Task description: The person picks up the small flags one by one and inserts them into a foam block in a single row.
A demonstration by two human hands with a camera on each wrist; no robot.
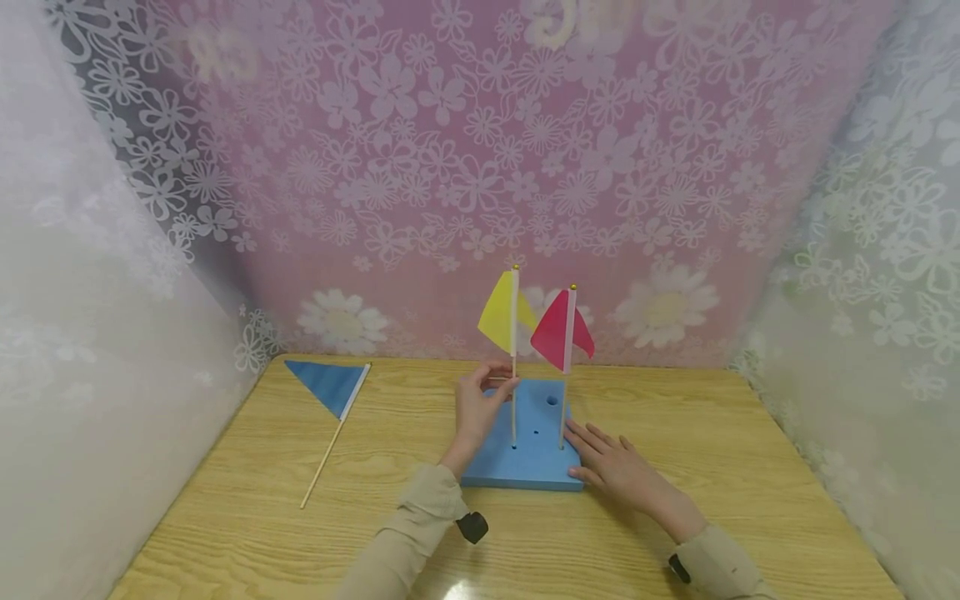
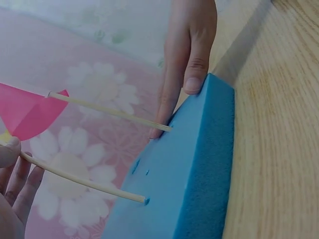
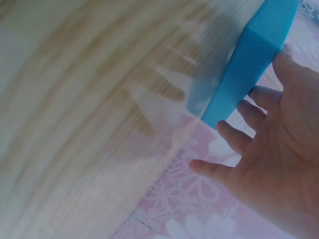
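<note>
In the head view a blue foam block [image 1: 491, 462] with several holes lies on the table. My left hand [image 1: 477, 407] pinches the wooden stick of a yellow flag [image 1: 498, 315], whose lower end stands in the block's front left hole. A red flag [image 1: 551, 332] stands upright in the hole to its right. My right hand [image 1: 622, 471], fingers spread and fairly straight, rests against the block's right edge. Seen from the left wrist, the yellow flag's stick [image 2: 84, 182] bows slightly. The right wrist view has the fingertips along the foam side [image 3: 244, 72].
A blue flag [image 1: 330, 385] on a wooden stick lies flat on the wooden table [image 1: 247, 467], left of the block. A pink flowered curtain [image 1: 465, 183] hangs behind the table's back edge, with pale curtains on both sides.
</note>
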